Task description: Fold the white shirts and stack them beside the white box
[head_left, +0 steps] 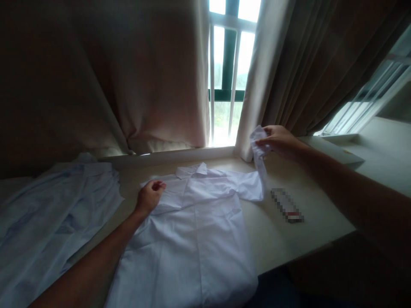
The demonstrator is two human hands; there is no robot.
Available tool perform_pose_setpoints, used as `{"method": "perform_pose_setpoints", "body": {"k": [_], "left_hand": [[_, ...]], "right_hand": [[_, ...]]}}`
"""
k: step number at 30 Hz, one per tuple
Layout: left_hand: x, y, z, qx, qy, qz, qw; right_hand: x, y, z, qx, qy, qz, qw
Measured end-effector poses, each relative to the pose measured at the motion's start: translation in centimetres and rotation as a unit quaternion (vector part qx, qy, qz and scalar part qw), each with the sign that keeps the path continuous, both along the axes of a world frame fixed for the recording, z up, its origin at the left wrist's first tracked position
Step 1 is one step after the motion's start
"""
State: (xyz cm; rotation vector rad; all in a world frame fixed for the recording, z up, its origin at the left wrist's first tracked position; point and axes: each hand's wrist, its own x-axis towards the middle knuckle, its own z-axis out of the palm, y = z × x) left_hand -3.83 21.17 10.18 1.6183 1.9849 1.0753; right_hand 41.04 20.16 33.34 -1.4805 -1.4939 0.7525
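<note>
A white collared shirt (192, 239) lies spread out, its collar (192, 171) toward the window and its lower part reaching the near edge. My right hand (278, 139) pinches the end of one long sleeve, lifting it off the tabletop beyond the shirt's right side. The raised cuff (258, 137) is bunched at my fingertips. Over the shirt's left shoulder area, my left hand (150, 196) is closed with its fingers curled together; whether cloth is caught in them cannot be made out.
More white garments (73, 205) lie heaped on the left of the pale tabletop (279, 244). A small oblong item (287, 205), blurred by pixels, rests right of the shirt. Long curtains (160, 85) hang behind, around a barred window (229, 77).
</note>
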Motion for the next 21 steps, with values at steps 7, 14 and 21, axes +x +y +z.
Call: {"method": "perform_pose_setpoints", "body": {"k": [7, 14, 21], "left_hand": [[5.5, 0.2, 11.6, -0.148, -0.471, -0.177, 0.851], [-1.3, 1.5, 6.6, -0.199, -0.341, -0.077, 0.915], [-5.4, 1.7, -0.2, -0.134, -0.244, 0.043, 0.959]], "right_hand": [[-22.4, 3.6, -4.8, -0.035, 0.04, 0.12, 0.991], [-29.4, 1.3, -12.4, -0.18, 0.218, 0.3, 0.911], [-16.4, -3.9, -21.5, -0.135, 0.111, 0.111, 0.978]]}}
